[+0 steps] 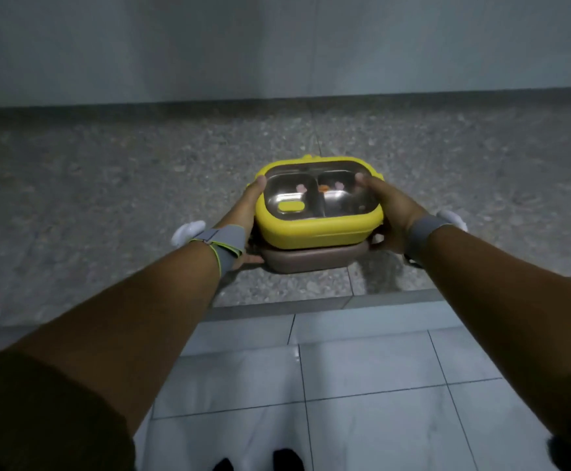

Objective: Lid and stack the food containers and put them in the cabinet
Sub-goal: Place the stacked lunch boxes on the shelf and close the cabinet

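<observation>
Hands (243, 212) (389, 212) grip 2 stacked containers (314, 229) on speckled stone ledge (107, 185).

A yellow food container (318, 229) sits stacked squarely on top of a brown food container (311, 261), right of centre in the scene, at the near edge of a speckled stone surface. The yellow one is rounded-rectangular with a clear lid, through which a steel tray split into two compartments shows; a small yellow tab lies at its near left. Only the near side wall of the brown one shows beneath, low and flat.
</observation>
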`<act>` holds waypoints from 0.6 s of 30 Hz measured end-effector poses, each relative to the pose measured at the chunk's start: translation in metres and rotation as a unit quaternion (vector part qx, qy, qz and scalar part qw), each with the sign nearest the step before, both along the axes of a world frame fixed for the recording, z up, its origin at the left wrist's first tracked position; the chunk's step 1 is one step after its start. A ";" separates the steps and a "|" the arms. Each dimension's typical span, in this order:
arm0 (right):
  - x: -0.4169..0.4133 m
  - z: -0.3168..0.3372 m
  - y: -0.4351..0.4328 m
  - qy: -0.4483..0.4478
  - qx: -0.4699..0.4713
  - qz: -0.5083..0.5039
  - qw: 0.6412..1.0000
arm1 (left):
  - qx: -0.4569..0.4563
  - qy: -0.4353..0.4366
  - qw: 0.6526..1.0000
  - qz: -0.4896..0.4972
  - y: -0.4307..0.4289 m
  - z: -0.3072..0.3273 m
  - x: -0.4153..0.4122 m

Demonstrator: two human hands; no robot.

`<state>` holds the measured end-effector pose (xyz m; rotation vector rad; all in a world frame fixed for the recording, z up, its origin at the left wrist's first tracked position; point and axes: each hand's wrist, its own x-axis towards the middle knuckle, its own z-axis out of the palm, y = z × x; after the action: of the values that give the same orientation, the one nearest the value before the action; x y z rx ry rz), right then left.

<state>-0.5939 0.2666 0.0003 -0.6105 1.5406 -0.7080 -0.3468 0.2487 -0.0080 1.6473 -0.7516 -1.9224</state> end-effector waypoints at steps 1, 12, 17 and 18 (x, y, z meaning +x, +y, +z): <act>0.000 0.000 -0.001 -0.011 -0.006 0.000 1.000 | -0.009 0.010 1.000 0.010 -0.002 -0.001 -0.001; 0.125 0.060 0.014 -0.041 -0.074 0.018 0.996 | -0.115 -0.008 0.985 0.128 0.034 0.066 0.116; 0.218 0.137 0.037 -0.037 -0.139 0.061 0.988 | -0.193 -0.005 0.965 0.181 0.076 0.140 0.208; 0.224 0.141 0.039 -0.040 -0.138 0.064 0.987 | -0.196 0.001 0.964 0.179 0.080 0.144 0.213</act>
<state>-0.3700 0.3054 0.1411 -0.8702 1.3249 -0.8445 -0.1341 0.3284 0.1358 1.4202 -0.7199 -1.4176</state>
